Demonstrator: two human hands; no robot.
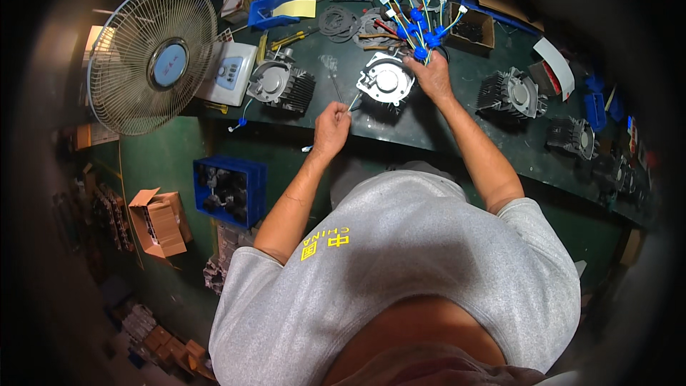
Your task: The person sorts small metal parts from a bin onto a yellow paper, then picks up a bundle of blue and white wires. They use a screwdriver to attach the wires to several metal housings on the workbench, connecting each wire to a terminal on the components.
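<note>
My right hand (432, 77) is closed around a bunch of wire leads (420, 28) with blue parts and white connectors, which fan out above my fingers at the far side. Beneath and left of it a finned metal housing (389, 80) lies on the workbench, its pale round face up. My left hand (333, 129) pinches a thin wire (354, 102) at the housing's left edge. A small white connector (307, 149) shows just left of that hand. Another finned housing (282, 86) sits to the left, with a wire and a blue part hanging over the bench edge.
A fan (170, 64) stands at the left. Along the back are a blue bin (275, 11), a cardboard box (471, 28) and black rings (339, 23). More finned housings (513, 93) line the right. A blue crate (230, 191) and an open carton (158, 223) stand below the bench.
</note>
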